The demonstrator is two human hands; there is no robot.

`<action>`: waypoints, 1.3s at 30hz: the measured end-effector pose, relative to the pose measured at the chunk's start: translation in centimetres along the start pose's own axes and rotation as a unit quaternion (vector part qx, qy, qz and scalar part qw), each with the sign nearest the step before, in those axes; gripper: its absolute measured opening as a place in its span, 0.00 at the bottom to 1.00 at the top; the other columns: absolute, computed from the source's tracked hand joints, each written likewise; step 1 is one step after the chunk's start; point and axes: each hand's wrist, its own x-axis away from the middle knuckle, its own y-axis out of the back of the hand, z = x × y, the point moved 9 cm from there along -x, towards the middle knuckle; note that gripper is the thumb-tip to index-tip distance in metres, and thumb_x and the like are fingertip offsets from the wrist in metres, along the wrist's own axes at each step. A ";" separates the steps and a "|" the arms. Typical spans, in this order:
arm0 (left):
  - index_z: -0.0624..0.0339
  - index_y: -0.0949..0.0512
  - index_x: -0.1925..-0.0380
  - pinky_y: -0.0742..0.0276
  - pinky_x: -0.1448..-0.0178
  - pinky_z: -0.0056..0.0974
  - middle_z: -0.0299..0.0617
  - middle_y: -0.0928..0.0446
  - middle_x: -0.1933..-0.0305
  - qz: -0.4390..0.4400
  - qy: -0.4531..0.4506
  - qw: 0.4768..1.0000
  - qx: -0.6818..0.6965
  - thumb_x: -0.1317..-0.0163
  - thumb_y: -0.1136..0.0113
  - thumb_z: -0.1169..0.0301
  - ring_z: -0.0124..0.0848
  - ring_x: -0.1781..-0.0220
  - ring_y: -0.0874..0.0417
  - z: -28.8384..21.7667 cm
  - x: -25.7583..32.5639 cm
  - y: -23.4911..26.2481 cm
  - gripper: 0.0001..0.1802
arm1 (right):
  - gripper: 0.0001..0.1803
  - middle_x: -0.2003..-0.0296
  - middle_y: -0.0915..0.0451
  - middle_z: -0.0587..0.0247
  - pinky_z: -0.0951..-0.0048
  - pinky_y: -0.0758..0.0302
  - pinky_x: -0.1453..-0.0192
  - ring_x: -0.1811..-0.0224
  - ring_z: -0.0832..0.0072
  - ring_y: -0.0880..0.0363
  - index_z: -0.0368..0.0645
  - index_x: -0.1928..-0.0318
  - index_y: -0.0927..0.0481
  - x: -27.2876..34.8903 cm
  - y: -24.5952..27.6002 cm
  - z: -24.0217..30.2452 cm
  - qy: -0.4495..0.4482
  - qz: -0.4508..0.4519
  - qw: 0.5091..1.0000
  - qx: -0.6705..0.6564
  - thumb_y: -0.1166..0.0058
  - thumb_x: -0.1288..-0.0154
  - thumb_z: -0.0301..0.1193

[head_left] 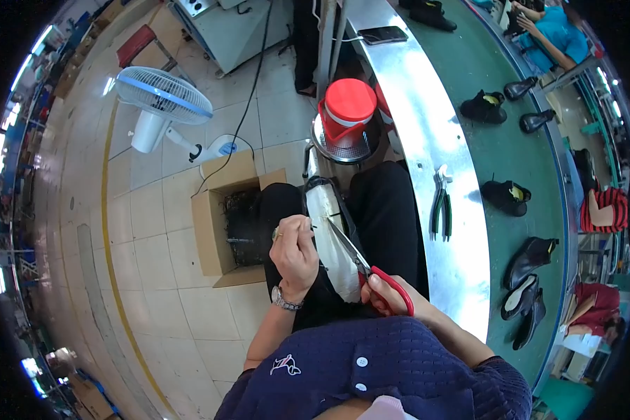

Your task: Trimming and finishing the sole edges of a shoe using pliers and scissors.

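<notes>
Across my lap lies a long white padded piece (323, 203) with black material along its edge; I cannot tell its exact kind. My right hand (388, 294) is wrapped round the red handles of a pair of scissors (355, 255). Their blades point up and left over the white piece, slightly apart. Just left of it, my left hand (294, 255) is closed in a pinch, with its fingertips near the scissor tips. Whatever sits between those fingers is too small to name.
A metal ledge (455, 273) on my right bears green-handled pliers (441, 203) and a phone (383, 35). Beyond it, a green conveyor (462, 70) carries several black shoes (506, 197). Ahead stands a red-lidded bucket (350, 101); leftward are an open carton (206, 234) and a fan (162, 94).
</notes>
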 end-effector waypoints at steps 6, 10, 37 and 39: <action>0.66 0.25 0.69 0.27 0.72 0.34 0.43 0.22 0.70 -0.026 0.068 0.997 0.028 0.33 0.47 0.79 0.31 0.76 0.20 1.5 -0.9 -0.5 0.05 | 0.35 0.80 0.34 0.73 0.78 0.38 0.72 0.78 0.83 0.37 0.39 0.65 0.20 -0.3 0.4 -0.2 -0.016 0.019 1.000 0.007 0.59 0.30 0.62; 0.66 0.26 0.67 0.28 0.74 0.32 0.47 0.23 0.70 -0.039 -0.192 0.981 0.000 0.33 0.52 0.82 0.36 0.75 0.20 -5.1 -1.1 1.7 0.05 | 0.35 0.80 0.33 0.73 0.78 0.38 0.71 0.76 0.83 0.35 0.39 0.64 0.20 -0.2 0.6 0.3 -0.022 0.040 0.999 -0.004 0.56 0.31 0.62; 0.59 0.24 0.41 0.42 0.27 0.52 0.49 0.29 0.34 0.343 -0.304 0.879 -0.132 0.33 0.46 0.56 0.48 0.29 0.35 -4.5 1.1 -8.5 0.25 | 0.21 0.53 0.20 0.51 0.61 0.25 0.46 0.51 0.57 0.20 0.39 0.45 0.23 11.1 24.9 -8.4 0.017 -0.636 0.660 0.399 0.39 0.38 0.33; 0.60 0.22 0.45 0.41 0.27 0.52 0.49 0.26 0.39 0.341 -0.298 0.883 -0.121 0.35 0.43 0.57 0.48 0.30 0.33 -4.8 0.6 -10.7 0.24 | 0.22 0.53 0.20 0.50 0.61 0.26 0.45 0.50 0.56 0.21 0.40 0.45 0.23 8.4 24.8 -6.0 0.069 -0.630 0.689 0.351 0.39 0.38 0.33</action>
